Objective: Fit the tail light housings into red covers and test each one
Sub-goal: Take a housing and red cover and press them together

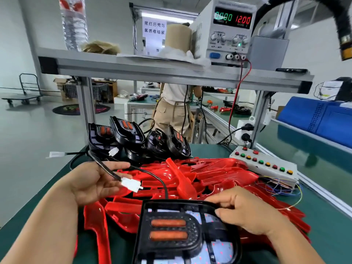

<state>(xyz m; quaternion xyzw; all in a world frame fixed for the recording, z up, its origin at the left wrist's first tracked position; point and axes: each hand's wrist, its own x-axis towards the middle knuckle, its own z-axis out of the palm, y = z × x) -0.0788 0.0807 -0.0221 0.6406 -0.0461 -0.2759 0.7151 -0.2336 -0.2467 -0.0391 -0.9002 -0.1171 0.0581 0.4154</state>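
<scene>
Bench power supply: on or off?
On. The power supply has both displays lit, green 00.00 and red 12.00, and a green lamp glows beside its knobs.

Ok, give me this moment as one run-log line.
left hand: pinches cable behind white connector, unplugged | right hand: grips housing top edge | housing: atop red covers | power supply: shows 12.00

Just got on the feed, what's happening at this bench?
A person is handling a black tail light housing over a pile of red covers. The right hand grips the housing's top edge; the left hand holds its white connector, not plugged into anything. Behind, other housings wait, and the power supply reads 12.00.
</scene>
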